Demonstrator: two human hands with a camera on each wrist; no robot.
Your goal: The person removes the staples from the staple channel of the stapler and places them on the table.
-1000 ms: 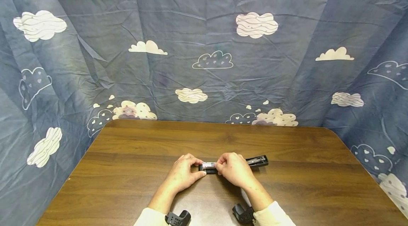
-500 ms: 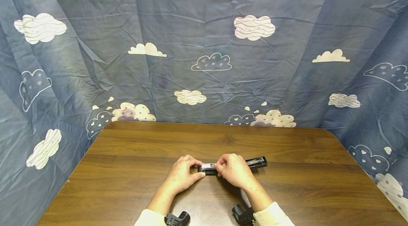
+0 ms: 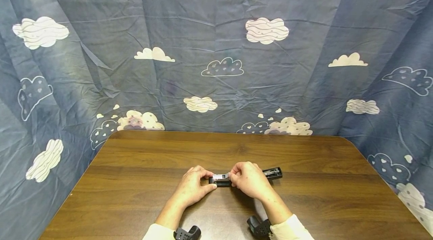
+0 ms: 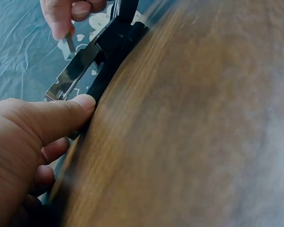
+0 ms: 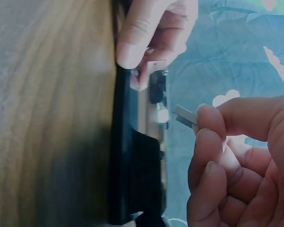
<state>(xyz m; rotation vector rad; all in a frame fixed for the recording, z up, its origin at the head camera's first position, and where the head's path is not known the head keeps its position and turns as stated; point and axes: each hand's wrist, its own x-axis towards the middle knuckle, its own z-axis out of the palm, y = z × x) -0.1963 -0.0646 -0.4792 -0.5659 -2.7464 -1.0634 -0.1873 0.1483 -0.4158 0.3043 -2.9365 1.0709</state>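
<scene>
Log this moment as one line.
left hand: grips stapler end; right hand: pinches grey strip; stapler: open, on table; grey strip: outside stapler

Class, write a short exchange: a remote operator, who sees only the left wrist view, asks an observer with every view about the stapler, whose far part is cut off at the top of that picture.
Operator: My left wrist view cuts off the stapler at the top. Where is its opened top?
Observer: The head view shows the opened top reaching out on the right, past the right grip, with its hollow inside showing.
Operator: From my angle I can't judge whether the small grey strip touches the stapler.
Observer: It doesn't: the right wrist view shows a narrow gap between the strip's free end and the stapler's metal part.
</scene>
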